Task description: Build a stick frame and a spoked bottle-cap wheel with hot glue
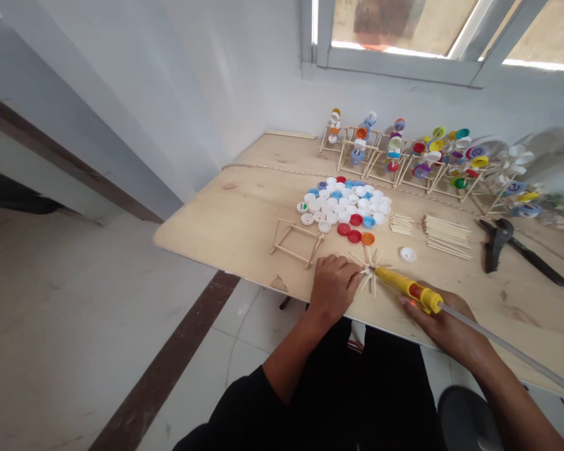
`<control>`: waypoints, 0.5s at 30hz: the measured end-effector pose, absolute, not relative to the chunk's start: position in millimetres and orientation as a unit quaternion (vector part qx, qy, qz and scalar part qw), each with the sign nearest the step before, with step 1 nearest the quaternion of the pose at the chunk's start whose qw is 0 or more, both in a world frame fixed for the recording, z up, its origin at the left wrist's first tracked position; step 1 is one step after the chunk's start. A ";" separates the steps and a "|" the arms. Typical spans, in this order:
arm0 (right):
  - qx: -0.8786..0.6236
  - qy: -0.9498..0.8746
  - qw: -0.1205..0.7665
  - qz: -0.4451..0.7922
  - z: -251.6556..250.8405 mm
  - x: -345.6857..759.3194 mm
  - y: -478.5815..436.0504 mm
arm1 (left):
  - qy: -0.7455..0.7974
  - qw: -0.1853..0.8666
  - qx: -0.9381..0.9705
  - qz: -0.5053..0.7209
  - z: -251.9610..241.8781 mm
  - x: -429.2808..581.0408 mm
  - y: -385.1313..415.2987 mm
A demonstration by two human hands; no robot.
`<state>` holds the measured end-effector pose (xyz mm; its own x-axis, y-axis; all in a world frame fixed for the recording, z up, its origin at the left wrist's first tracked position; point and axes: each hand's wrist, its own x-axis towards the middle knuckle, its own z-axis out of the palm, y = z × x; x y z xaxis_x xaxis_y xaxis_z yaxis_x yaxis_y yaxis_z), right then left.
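Observation:
My right hand is wrapped round a yellow hot glue gun, with a long glue stick running out of its back end. The gun's nozzle touches the middle of a star of thin wooden sticks lying near the table's front edge. My left hand is closed at the star's left side, its fingertips pinching one of the sticks close to the hub. A wooden stick frame stands just beyond my left hand. One white bottle cap lies past the gun.
A spread of bottle caps, mostly white, covers the table's middle. Short sticks and longer sticks lie in piles to its right. Black-handled pliers or cutters rest farther right. Several stick-and-cap wheels on frames line the wall.

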<state>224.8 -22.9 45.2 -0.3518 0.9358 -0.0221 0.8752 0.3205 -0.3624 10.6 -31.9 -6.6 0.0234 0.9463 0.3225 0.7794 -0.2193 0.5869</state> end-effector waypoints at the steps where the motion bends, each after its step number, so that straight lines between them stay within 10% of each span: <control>1: -0.564 -0.806 0.096 0.151 45.5 224.9 -22.4 | 0.612 0.124 0.704 0.338 -6.9 10.7 -31.7; 15: -0.575 -0.805 0.089 0.114 49.0 232.9 -23.6 | 0.612 0.128 0.702 0.341 -9.7 10.8 -30.9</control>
<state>232.9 -23.6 49.0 -0.3221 0.9466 0.0114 0.9061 0.3117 -0.2861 10.8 -30.9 -9.7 0.0190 0.9463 0.3228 0.7723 -0.2189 0.5963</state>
